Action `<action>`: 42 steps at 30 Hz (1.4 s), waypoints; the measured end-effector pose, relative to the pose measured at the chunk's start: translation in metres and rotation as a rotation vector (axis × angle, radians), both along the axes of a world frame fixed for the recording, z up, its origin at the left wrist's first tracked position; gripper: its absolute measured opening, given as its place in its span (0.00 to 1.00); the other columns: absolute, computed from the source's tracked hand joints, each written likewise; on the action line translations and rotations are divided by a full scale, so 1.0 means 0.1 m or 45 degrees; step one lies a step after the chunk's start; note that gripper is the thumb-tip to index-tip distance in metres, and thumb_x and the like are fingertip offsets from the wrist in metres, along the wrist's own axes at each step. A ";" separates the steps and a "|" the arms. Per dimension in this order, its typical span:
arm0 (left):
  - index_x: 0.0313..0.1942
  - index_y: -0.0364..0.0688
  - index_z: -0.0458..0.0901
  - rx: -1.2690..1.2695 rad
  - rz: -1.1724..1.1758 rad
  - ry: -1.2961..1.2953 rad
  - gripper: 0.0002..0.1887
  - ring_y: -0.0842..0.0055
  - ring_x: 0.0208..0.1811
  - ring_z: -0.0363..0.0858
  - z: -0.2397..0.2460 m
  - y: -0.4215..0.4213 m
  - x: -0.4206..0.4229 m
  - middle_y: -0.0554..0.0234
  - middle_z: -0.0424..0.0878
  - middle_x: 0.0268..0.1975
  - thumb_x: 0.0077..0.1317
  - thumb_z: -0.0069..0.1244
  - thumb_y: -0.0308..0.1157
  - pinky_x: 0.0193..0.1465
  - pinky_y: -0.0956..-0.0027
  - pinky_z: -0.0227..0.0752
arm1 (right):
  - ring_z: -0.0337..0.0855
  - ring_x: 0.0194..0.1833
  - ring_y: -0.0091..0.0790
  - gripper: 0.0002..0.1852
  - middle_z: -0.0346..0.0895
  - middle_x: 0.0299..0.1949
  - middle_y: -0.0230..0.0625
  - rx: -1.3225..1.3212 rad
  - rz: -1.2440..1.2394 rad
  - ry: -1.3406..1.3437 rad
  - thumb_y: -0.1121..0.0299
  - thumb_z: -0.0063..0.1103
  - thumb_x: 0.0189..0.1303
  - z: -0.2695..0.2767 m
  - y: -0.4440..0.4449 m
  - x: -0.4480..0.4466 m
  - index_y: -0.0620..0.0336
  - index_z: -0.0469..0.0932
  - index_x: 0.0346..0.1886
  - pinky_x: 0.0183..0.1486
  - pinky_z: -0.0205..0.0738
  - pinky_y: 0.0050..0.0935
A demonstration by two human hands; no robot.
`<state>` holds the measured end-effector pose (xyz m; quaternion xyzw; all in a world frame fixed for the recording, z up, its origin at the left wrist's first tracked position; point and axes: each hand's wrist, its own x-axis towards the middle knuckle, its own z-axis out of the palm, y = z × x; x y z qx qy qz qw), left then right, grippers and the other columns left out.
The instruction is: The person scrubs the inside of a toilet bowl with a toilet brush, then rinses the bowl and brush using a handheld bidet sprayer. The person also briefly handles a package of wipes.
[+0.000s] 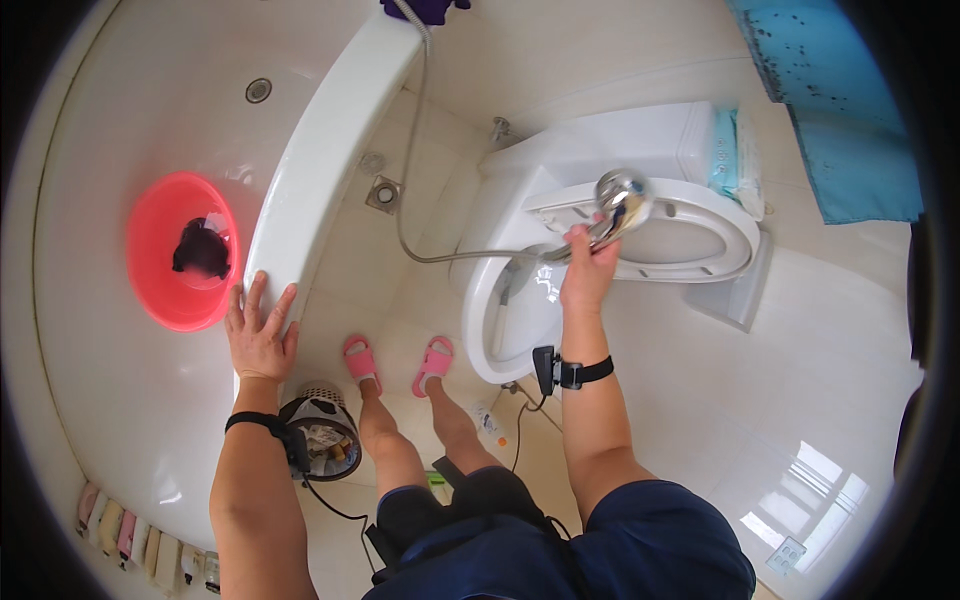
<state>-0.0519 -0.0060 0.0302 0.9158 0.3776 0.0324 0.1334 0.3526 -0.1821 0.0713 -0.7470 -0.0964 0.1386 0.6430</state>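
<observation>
My right hand [590, 274] grips the handle of a chrome shower head [622, 199], held over the toilet beside its raised seat [739, 251]. A metal hose [409, 150] loops from the handle down and back across the tub edge. My left hand [261, 334] rests with fingers spread on the white bathtub rim [322, 135]. Left of that hand, inside the tub, stands a pink plastic basin [154, 281] with a dark wet-looking cloth item [201, 250] in it. The toilet bowl [487, 322] is uncovered; a light-coloured stick-like thing shows inside it.
A waste bin [349, 461] with rubbish stands by the tub, below my left hand. Several bottles [127, 532] line the tub's far edge. A wipes pack [724, 157] lies on the toilet tank. A bottle [489, 422] is on the floor; a blue cloth [855, 150] hangs upper right.
</observation>
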 end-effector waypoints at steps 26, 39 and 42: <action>0.64 0.68 0.68 0.040 -0.064 0.093 0.34 0.46 0.68 0.55 -0.05 -0.01 -0.01 0.63 0.57 0.71 0.55 0.55 0.37 0.67 0.46 0.56 | 0.74 0.35 0.26 0.16 0.71 0.37 0.29 -0.145 -0.347 0.625 0.79 0.60 0.59 -0.66 -1.34 -1.16 0.56 0.69 0.49 0.42 0.73 0.26; 0.70 0.43 0.55 -1.019 -0.374 -0.077 0.49 0.56 0.61 0.69 -0.24 -1.89 1.36 0.47 0.71 0.61 0.45 0.61 0.30 0.65 0.55 0.57 | 0.72 0.41 0.23 0.16 0.71 0.37 0.27 0.262 -0.381 1.099 0.72 0.63 0.60 -0.85 -1.33 -2.01 0.55 0.70 0.49 0.47 0.67 0.26; 0.61 0.41 0.70 -1.644 0.250 -0.217 0.33 0.72 0.44 0.78 -0.47 -2.25 1.73 0.60 0.80 0.46 0.51 0.55 0.22 0.50 0.69 0.69 | 0.76 0.40 0.29 0.17 0.75 0.39 0.35 0.219 -0.016 0.862 0.65 0.61 0.61 -0.80 -1.44 -2.00 0.61 0.72 0.50 0.44 0.72 0.29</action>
